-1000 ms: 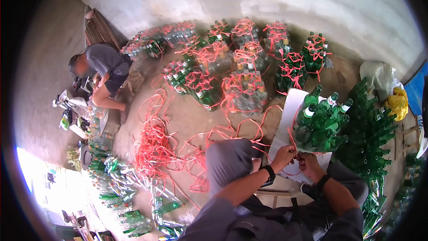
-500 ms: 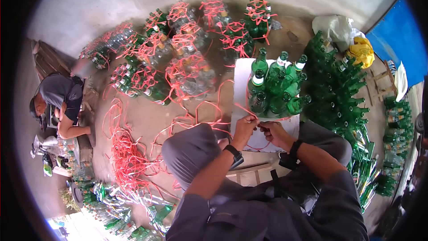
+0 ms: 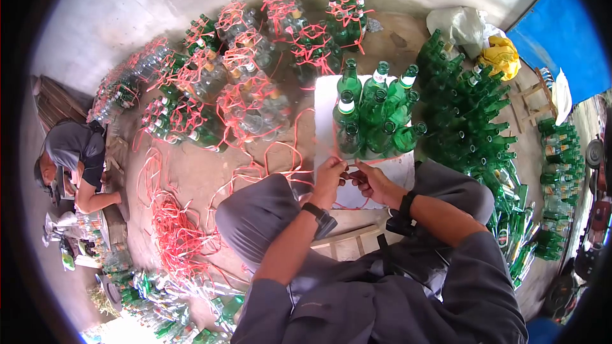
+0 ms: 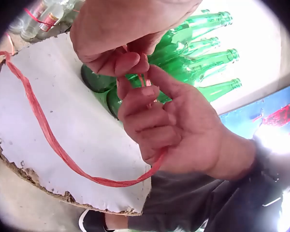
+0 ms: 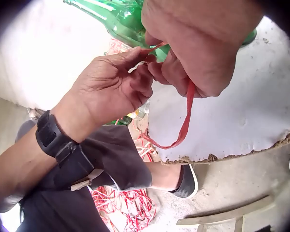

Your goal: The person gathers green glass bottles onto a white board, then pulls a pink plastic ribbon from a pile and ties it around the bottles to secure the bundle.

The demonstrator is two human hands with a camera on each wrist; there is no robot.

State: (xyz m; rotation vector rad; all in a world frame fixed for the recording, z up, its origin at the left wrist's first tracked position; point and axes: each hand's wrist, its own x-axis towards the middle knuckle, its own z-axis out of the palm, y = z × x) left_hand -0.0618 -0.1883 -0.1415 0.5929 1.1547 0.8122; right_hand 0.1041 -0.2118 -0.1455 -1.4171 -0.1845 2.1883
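Observation:
On a white board [image 3: 326,111] stands a group of upright green glass bottles [image 3: 400,92], with red plastic twine [image 3: 335,137] running low along their near side. Just in front of them, the left hand [image 3: 329,183] and right hand [image 3: 378,185] meet with fingertips close together. Both pinch the red twine [image 4: 145,81] between thumb and fingers. From under the right hand's [image 4: 179,123] curled fingers, a long tail of twine [image 5: 187,113] hangs in a loop over the board. The fingers partly hide the crossing of the strands.
Bundles of bottles tied with red twine [image 3: 254,105] stand at the back left. A tangled twine heap [image 3: 178,232] lies left of the knees. More green bottles [image 3: 468,121] crowd the right side. A seated person [image 3: 73,159] bends forward at far left. A yellow bag [image 3: 500,58] lies at back right.
The head view has swung right, so the surroundings shift left in it. Both hands stay at the near side of the bottles, still pinching the twine with fingertips together.

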